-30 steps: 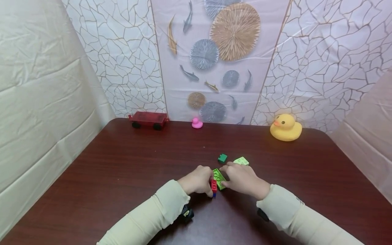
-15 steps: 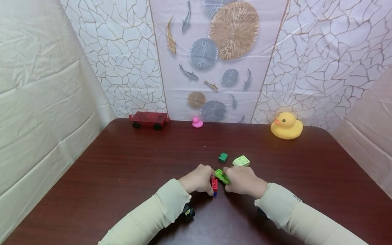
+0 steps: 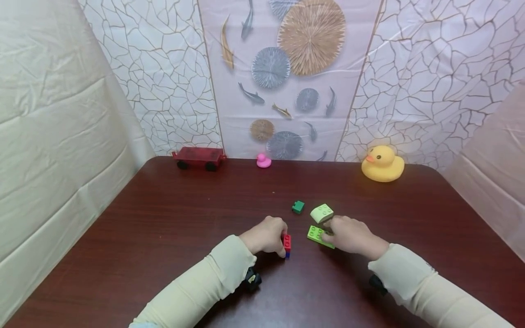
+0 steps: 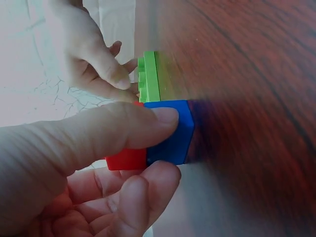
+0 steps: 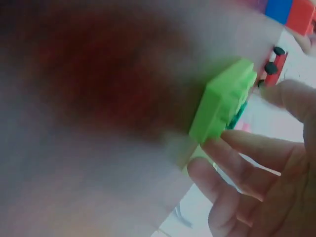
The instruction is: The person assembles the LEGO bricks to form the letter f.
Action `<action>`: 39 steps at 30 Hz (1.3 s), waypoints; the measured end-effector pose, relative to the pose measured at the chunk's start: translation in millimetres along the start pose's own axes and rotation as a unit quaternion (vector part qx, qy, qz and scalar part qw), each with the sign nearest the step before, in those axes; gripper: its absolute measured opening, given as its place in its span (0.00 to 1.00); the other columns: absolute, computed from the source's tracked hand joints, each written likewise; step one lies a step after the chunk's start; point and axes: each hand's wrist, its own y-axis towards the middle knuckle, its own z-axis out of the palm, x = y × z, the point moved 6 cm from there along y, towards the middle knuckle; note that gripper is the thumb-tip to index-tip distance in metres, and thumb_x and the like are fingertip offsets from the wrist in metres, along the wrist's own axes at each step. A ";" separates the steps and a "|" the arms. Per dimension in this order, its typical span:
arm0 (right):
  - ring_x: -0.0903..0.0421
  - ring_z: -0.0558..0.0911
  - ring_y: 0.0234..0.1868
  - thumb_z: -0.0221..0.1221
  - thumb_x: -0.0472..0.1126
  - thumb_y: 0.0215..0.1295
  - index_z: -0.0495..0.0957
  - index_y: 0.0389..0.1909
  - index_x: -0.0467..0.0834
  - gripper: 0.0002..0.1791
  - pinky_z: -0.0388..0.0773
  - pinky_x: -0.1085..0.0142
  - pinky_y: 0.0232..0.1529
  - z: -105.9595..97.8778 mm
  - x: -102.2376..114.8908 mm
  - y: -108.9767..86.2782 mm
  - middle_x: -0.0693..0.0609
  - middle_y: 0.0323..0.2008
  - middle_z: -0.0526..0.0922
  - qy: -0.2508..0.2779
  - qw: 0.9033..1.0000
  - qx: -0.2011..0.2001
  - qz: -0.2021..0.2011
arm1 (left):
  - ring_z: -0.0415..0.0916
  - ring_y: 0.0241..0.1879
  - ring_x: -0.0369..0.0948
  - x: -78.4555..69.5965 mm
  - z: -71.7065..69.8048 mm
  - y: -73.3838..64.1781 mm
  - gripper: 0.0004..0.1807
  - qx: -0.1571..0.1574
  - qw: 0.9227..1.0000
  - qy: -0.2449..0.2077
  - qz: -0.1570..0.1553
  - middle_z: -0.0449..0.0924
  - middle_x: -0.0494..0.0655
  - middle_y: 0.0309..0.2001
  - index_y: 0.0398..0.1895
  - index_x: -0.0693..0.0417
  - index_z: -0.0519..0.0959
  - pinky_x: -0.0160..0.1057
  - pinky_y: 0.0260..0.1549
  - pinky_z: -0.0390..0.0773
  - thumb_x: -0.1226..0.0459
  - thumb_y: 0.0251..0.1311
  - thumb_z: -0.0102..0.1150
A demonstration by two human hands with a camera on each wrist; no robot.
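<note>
My left hand [image 3: 266, 235] pinches a stack of two small toy bricks, a red brick [image 3: 287, 240] on top of a blue brick [image 4: 181, 133]. In the left wrist view, thumb and fingertips press on opposite sides of the stack, close to the table. To its right, a lime-green brick [image 3: 315, 232] lies studs up. Over its right end is my right hand [image 3: 352, 234], fingers spread and loosely bent. The right wrist view shows fingertips at the brick's edge and the thumb apart from it.
Just behind the lime brick lies a pale green curved brick [image 3: 321, 212], with a dark green brick [image 3: 298, 207] to its left. Along the table's far edge stand a red wheeled wagon [image 3: 199, 157], a pink duck [image 3: 264, 161] and a yellow duck [image 3: 382, 165].
The lime-green brick has shifted right, from tilted in my right hand to lying flat. My right hand moved right with it and its fingers loosened. The left hand keeps its hold.
</note>
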 end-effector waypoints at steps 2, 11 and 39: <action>0.56 0.72 0.28 0.61 0.51 0.48 0.78 0.36 0.41 0.19 0.68 0.59 0.24 2.0 3.2 -0.5 0.50 0.31 0.77 -0.018 1.000 -0.020 -0.011 | 0.63 0.18 0.35 0.0 -0.6 0.1 0.16 0.000 1.000 0.002 0.000 0.68 0.41 0.17 0.15 0.53 0.70 0.30 0.16 0.65 0.65 0.31 0.72; 0.56 0.73 0.29 0.64 0.42 0.42 0.77 0.34 0.39 0.16 0.70 0.62 0.26 2.0 17.7 -5.0 0.52 0.32 0.76 0.005 0.995 -0.064 -0.072 | 0.63 0.20 0.36 0.4 -0.2 0.3 0.15 -0.002 1.000 0.003 -0.004 0.68 0.41 0.17 0.16 0.53 0.70 0.30 0.16 0.65 0.65 0.30 0.72; 0.63 0.66 0.21 0.61 0.38 0.43 0.75 0.33 0.44 0.12 0.64 0.71 0.19 -5.7 68.2 -6.0 0.60 0.23 0.71 0.092 0.980 -0.049 -0.168 | 0.63 0.17 0.35 0.7 -0.2 2.5 0.15 -0.002 1.000 0.000 -0.006 0.69 0.40 0.17 0.17 0.52 0.71 0.29 0.16 0.64 0.66 0.29 0.72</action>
